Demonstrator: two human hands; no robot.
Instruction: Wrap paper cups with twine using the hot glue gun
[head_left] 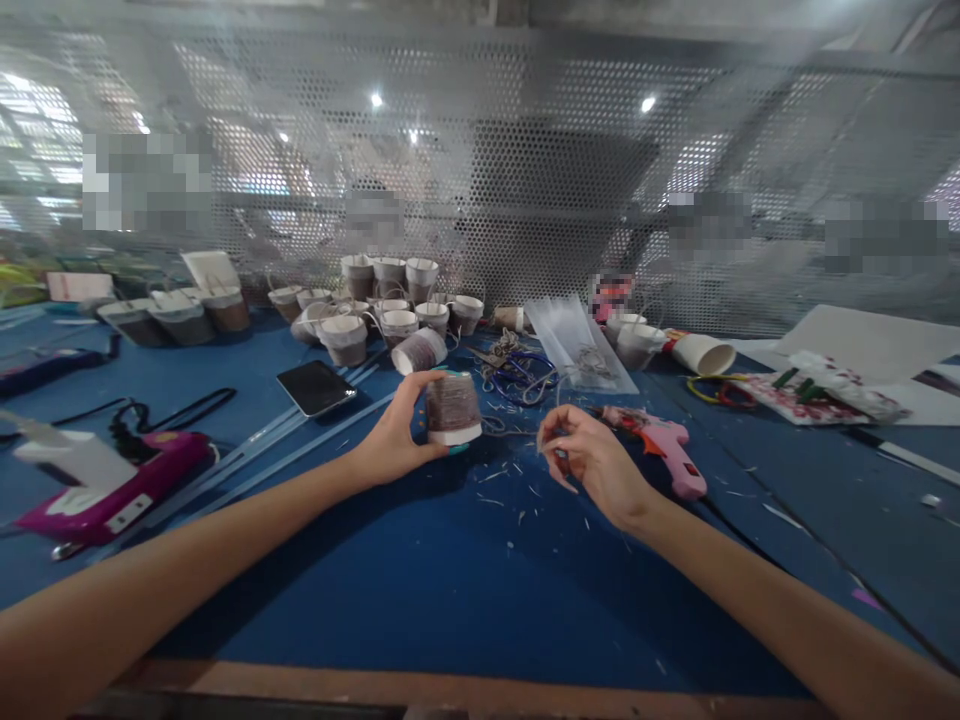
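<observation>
Upside down in my left hand (401,430) is a paper cup (453,408) wrapped in brown-grey twine, its white rim facing down. The fingers and thumb clasp it from the left side. To its right, my right hand (581,455) has its fingers curled, with thumb and fingertips close together; whether they pinch the thin twine (506,431) trailing from the cup is too small to tell. A pink glue gun (671,455) lies just beyond the right hand. Blue-handled scissors (525,378) rest near a tangle of twine behind the hands.
Several wrapped cups (345,338) stand at the back, some stacked. A black phone (316,388) and a magenta power strip (120,490) lie left. A plastic bag (574,340), yellow ring (709,388) and white papers (870,340) are at right. Twine scraps dot the blue table (465,600).
</observation>
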